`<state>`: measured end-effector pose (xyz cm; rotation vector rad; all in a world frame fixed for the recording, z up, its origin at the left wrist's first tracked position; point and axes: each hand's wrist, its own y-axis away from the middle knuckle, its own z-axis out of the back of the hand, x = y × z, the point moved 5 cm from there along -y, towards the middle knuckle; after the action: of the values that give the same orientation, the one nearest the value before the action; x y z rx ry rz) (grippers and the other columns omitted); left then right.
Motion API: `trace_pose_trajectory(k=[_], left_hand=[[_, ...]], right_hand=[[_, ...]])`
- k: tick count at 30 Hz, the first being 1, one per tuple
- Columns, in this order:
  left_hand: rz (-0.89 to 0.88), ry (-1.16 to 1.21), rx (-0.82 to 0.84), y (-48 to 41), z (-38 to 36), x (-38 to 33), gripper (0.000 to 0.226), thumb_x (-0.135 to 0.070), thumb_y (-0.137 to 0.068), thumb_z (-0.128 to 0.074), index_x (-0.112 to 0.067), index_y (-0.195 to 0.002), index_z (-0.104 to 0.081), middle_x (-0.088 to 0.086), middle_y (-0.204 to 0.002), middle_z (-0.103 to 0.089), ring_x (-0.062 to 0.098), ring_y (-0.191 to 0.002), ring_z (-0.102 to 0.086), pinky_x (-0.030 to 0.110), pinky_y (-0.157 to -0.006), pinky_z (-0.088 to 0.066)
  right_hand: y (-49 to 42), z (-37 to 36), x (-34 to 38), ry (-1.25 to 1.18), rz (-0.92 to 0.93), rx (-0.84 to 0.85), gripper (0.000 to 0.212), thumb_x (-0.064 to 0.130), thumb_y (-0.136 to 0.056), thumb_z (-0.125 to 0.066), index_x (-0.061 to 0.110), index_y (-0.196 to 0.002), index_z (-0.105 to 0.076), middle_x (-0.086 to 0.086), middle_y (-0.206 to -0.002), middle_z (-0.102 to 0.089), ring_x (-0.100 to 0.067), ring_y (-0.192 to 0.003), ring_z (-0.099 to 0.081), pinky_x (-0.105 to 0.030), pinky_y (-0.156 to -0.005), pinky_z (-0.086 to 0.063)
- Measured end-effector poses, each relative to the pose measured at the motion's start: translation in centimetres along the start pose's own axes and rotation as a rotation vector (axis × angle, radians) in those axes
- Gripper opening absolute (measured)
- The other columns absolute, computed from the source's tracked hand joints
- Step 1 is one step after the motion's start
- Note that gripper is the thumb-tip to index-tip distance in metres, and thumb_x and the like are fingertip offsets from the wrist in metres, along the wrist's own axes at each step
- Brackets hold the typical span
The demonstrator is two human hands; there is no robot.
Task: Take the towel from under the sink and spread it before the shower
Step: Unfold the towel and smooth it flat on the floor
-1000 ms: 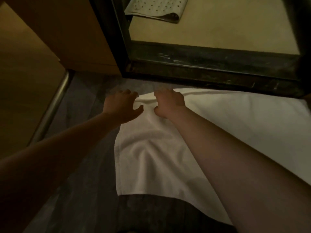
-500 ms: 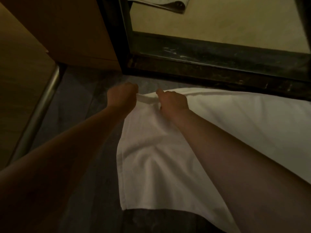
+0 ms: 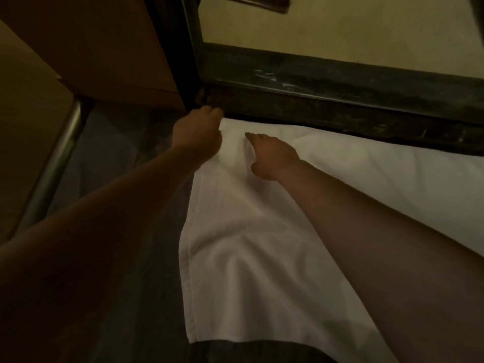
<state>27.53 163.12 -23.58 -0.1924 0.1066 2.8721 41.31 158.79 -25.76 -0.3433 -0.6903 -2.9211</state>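
Note:
A white towel [image 3: 262,244] lies spread on the dark floor, its far edge along the dark shower threshold [image 3: 340,100]. My left hand [image 3: 197,132] grips the towel's far left corner close to the threshold, fingers curled round the cloth. My right hand [image 3: 272,158] rests on the towel a little to the right, fingers curled down into a small fold of it. Both forearms reach out over the towel. The towel's right part runs out of view.
A black shower door frame post [image 3: 183,48] rises at the threshold's left end. Beyond it lies the pale shower floor [image 3: 340,30] with a mat [image 3: 251,1] at the top edge. A metal bar [image 3: 55,163] and a wooden panel [image 3: 91,40] stand at the left.
My left hand has closed on the towel's corner and drawn it out toward the threshold's left end. The bunched fold between my hands has flattened. My right hand stays on the cloth.

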Motion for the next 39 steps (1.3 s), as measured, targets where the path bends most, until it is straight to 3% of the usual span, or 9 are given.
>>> trace_pose_trajectory(k=[3, 11, 30, 34, 39], left_hand=[[-0.039, -0.131, 0.163, 0.7, -1.6, -0.3, 0.045, -0.037, -0.094, -0.048, -0.016, -0.134, -0.042, 0.010, -0.130, -0.049, 0.028, -0.114, -0.050, 0.041, -0.085, -0.046], [-0.106, -0.190, 0.100, 2.3, -0.9, -1.2, 0.061, -0.059, -0.088, -0.046, -0.020, -0.135, -0.042, 0.009, -0.126, -0.053, 0.028, -0.111, -0.052, 0.041, -0.082, -0.045], [-0.201, -0.341, -0.126, 7.3, 8.4, -7.5, 0.060, -0.062, -0.086, -0.044, -0.018, -0.127, -0.049, 0.009, -0.115, -0.058, 0.026, -0.095, -0.058, 0.033, -0.069, -0.042], [-0.174, -0.367, -0.160, 8.6, 9.6, -8.6, 0.059, -0.062, -0.086, -0.044, -0.016, -0.122, -0.052, 0.009, -0.112, -0.059, 0.027, -0.096, -0.057, 0.032, -0.068, -0.038], [-0.018, -0.318, -0.147, 11.0, 8.7, -8.2, 0.063, -0.066, -0.084, -0.043, -0.018, -0.123, -0.053, 0.009, -0.114, -0.060, 0.028, -0.098, -0.058, 0.032, -0.068, -0.041]], right_hand=[[-0.1, 0.0, 0.2, 0.076, 0.020, -0.006, 0.069, 0.024, -0.088, -0.055, 0.020, -0.148, -0.022, -0.010, -0.145, -0.036, -0.029, -0.128, -0.041, -0.040, -0.099, -0.041], [2.0, 1.4, 0.0, 0.050, -0.001, -0.187, 0.055, 0.032, -0.090, -0.052, 0.019, -0.140, -0.036, -0.009, -0.135, -0.046, -0.029, -0.119, -0.048, -0.039, -0.088, -0.044], [10.2, 7.6, -0.4, 0.185, 0.128, -0.371, 0.056, 0.035, -0.087, -0.060, 0.016, -0.136, -0.040, -0.011, -0.128, -0.051, -0.029, -0.113, -0.052, -0.037, -0.078, -0.040], [10.5, 8.3, 0.7, 0.214, 0.193, -0.404, 0.055, 0.037, -0.087, -0.060, 0.017, -0.134, -0.042, -0.010, -0.126, -0.051, -0.029, -0.113, -0.051, -0.038, -0.081, -0.041], [11.2, 7.5, 2.0, 0.232, 0.279, -0.385, 0.057, 0.043, -0.085, -0.059, 0.017, -0.134, -0.042, -0.011, -0.127, -0.051, -0.030, -0.113, -0.050, -0.038, -0.077, -0.039]])
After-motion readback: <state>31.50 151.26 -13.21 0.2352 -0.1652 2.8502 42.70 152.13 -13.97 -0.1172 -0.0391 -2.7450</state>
